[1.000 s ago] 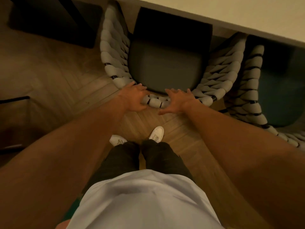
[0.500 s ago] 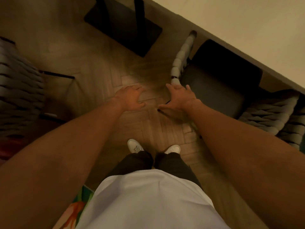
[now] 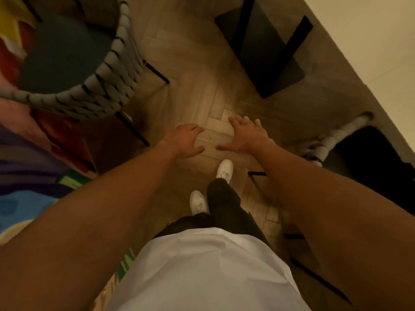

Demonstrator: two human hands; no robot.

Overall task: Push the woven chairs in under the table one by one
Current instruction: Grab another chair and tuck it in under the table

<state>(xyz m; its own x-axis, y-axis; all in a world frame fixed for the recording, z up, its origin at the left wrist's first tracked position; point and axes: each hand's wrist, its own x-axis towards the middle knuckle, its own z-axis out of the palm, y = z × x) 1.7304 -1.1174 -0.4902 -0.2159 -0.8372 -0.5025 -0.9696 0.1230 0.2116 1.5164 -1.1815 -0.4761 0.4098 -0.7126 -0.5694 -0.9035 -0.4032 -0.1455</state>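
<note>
Above the herringbone wood floor (image 3: 197, 90), both of the person's hands hang in the air with nothing in them. The left hand (image 3: 184, 140) is palm-down with fingers loosely curled and spread. The right hand (image 3: 244, 136) is flat with fingers splayed wide. The two thumbs point toward each other and do not touch.

The table (image 3: 363, 41) runs along the upper right edge; its pale top slants from the top centre to the right side. One woven chair (image 3: 332, 142) stands at the right, its dark seat lying partly beneath the table edge and its pale rope-wrapped rim just beside the right forearm. A second woven chair (image 3: 94, 86) stands well apart from the table, at the upper left, with a dark green seat and a thick grey braided back on thin black legs. It rests partly on a multicoloured rug (image 3: 29, 176).

A dark table base (image 3: 265, 50) sits on the floor below the table top. Two white shoes (image 3: 223, 171) are visible between the forearms.

No brand, label or writing is legible anywhere.
</note>
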